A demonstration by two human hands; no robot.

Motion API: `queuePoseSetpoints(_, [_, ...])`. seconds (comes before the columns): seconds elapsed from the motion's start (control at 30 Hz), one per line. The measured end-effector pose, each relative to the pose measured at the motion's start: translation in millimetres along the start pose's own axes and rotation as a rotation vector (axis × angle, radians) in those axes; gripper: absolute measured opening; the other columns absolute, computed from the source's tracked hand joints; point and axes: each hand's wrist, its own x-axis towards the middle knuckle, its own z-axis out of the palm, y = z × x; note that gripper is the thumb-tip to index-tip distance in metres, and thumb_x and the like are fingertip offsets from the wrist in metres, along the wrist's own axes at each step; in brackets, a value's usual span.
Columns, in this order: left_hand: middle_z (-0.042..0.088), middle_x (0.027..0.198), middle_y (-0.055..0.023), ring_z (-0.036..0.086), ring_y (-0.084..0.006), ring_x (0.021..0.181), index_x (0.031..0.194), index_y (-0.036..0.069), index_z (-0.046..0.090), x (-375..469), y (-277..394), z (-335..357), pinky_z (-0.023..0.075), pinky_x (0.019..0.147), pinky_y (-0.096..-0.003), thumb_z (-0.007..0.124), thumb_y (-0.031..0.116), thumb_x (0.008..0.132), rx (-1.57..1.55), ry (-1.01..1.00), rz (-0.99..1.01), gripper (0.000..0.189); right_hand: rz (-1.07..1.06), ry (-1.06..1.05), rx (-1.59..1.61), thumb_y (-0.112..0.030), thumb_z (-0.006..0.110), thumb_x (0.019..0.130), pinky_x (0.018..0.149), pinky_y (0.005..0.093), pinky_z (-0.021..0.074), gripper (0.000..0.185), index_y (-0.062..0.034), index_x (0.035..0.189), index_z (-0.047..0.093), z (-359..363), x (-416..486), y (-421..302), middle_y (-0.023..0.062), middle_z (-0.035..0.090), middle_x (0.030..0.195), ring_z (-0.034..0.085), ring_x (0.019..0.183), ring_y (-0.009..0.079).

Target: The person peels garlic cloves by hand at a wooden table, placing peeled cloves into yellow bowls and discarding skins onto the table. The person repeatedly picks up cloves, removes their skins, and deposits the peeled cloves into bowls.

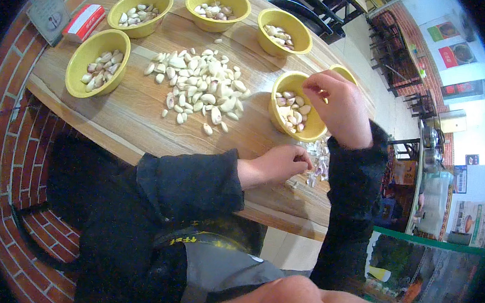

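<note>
My right hand [336,103] hovers with curled fingers at the right side of a yellow bowl [276,107] and hides part of it. Inside that bowl are unpeeled garlic cloves [304,109]. Its fingertips face away from me, so whether they pinch anything is unclear. Lower down, my left hand [282,163] is held over the wooden table with bent fingers, beside a scatter of garlic skins [321,160]. What it may hold is hidden. Left of the bowl, a broad pile of peeled garlic cloves [207,82] lies loose on the tabletop [137,130].
Several more yellow bowls with garlic, such as the left one [74,68], curve around the pile; another yellow bowl [343,72] is partly behind my right hand. A red-and-white box [84,23] and a sign [48,14] stand by the brick wall [8,146]. Black chairs [304,15] are beyond.
</note>
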Motion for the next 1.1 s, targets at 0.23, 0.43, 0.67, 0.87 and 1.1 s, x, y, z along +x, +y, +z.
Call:
queuePoseSetpoints(0.23, [0.074,0.101,-0.0195,0.069,-0.039,0.099,0.107,0.005,0.072,-10.7,-7.4,11.0,0.0546,0.09,-0.0473,0.064,0.021,0.093,0.224,-0.079,0.139,0.023,-0.224,-0.249,-0.06,-0.012,0.07,0.084,0.1,0.0481,0.0537,0.038,-0.0138,0.122,0.068,74.6,-2.0,13.1,0.015,0.063,0.121,0.063,0.112,0.0402])
queuePoseSetpoints(0.43, [0.07,0.109,-0.0215,0.067,-0.0417,0.102,0.113,0.007,0.068,-26.9,-15.9,28.7,0.0535,0.089,-0.049,0.06,0.024,0.095,0.363,-0.124,0.261,0.026,-0.311,-0.067,-0.064,-0.003,0.063,0.085,0.086,0.04,0.0582,0.018,-0.0076,0.102,0.067,57.4,-39.2,-11.9,0.0124,0.064,0.113,0.068,0.105,0.0326])
queuePoseSetpoints(0.67, [0.069,0.104,-0.0203,0.067,-0.0393,0.099,0.104,0.007,0.068,-28.3,8.8,19.6,0.0531,0.087,-0.0472,0.059,0.022,0.096,0.379,-0.304,0.049,0.019,-0.199,-0.122,-0.164,-0.006,0.068,0.081,0.086,0.0399,0.0568,0.013,-0.0059,0.094,0.07,20.0,-51.4,-3.1,0.0114,0.066,0.11,0.066,0.101,0.0311])
queuePoseSetpoints(0.87, [0.07,0.099,-0.0212,0.067,-0.0406,0.096,0.101,0.004,0.069,-28.9,-5.6,31.1,0.0531,0.086,-0.0476,0.059,0.019,0.096,0.247,-0.114,0.363,0.018,-0.487,-0.318,0.169,-0.007,0.075,0.076,0.093,0.0395,0.0536,0.02,-0.009,0.096,0.074,51.3,-40.3,-9.7,0.0097,0.064,0.116,0.061,0.109,0.0303])
queuePoseSetpoints(1.1, [0.07,0.099,-0.0217,0.067,-0.042,0.096,0.101,0.003,0.069,-31.9,5.4,19.9,0.0539,0.084,-0.0485,0.061,0.018,0.094,0.273,-0.269,0.216,0.018,-0.214,-0.269,-0.225,-0.008,0.069,0.077,0.09,0.0383,0.0556,0.018,-0.0061,0.094,0.073,38.3,-43.5,9.3,0.0095,0.065,0.107,0.063,0.106,0.029])
